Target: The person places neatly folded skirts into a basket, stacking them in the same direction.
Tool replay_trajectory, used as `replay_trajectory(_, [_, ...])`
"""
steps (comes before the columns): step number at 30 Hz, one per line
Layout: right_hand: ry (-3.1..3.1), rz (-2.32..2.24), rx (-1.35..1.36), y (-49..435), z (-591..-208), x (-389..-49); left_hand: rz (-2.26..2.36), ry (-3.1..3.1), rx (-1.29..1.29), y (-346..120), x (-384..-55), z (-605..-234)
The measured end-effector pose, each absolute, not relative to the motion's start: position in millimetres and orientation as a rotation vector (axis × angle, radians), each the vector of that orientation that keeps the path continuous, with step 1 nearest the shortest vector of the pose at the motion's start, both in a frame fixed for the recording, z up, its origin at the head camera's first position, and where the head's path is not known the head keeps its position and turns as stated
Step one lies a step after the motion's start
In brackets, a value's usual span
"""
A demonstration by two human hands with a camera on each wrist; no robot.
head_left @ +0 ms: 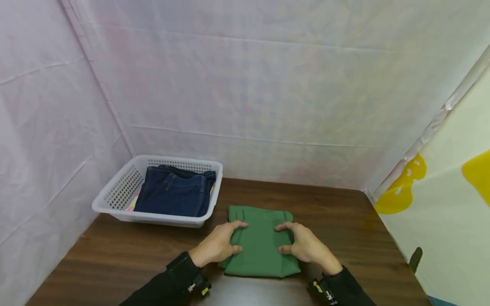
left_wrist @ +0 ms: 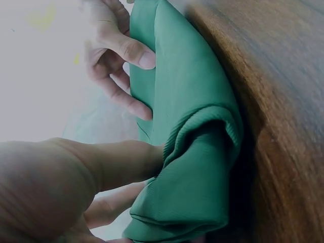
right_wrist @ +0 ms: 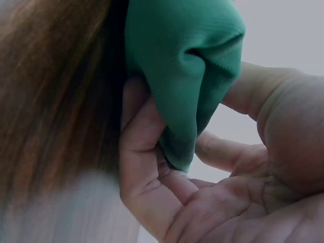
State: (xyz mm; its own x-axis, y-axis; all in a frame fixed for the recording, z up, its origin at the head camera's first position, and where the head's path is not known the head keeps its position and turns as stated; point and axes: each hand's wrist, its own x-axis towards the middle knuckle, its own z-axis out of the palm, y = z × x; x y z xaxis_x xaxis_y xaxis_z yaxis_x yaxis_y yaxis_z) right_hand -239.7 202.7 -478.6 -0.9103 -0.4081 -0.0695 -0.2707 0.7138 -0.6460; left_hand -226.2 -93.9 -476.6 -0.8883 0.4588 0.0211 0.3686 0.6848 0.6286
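Observation:
A green garment, folded into a thick rectangle, lies on the brown wooden table. My left hand grips its left side, thumb and a finger on the top layer. On the opposite side my right hand holds the right edge, thumb and index finger over the top. The right wrist view shows fingers curled beneath the folded cloth. In the left wrist view, the left thumb presses into the layers by a rolled fold.
A white plastic basket stands on the table at the back left. Folded dark blue jeans lie in it over a multicoloured cloth. Pale fabric walls rise behind the table and at both sides.

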Motion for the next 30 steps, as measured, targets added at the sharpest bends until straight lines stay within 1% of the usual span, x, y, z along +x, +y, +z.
replay_trajectory(9, [2.820,-1.015,-0.548,203.5,-476.2,-237.4,1.011,2.791,0.721,-93.9,-226.6,-472.3])
replay_trajectory(15, [2.829,-1.059,-0.542,205.2,-465.9,-237.2,1.001,2.836,0.749,-93.5,-226.7,-463.2])
replay_trajectory(23, [2.854,-1.144,-0.589,206.1,-439.6,-237.3,1.000,2.850,0.799,-97.8,-229.0,-432.3])
replay_trajectory(30, [2.868,-1.186,-0.700,198.9,-416.1,-245.2,0.997,2.912,0.810,-110.8,-236.6,-406.0])
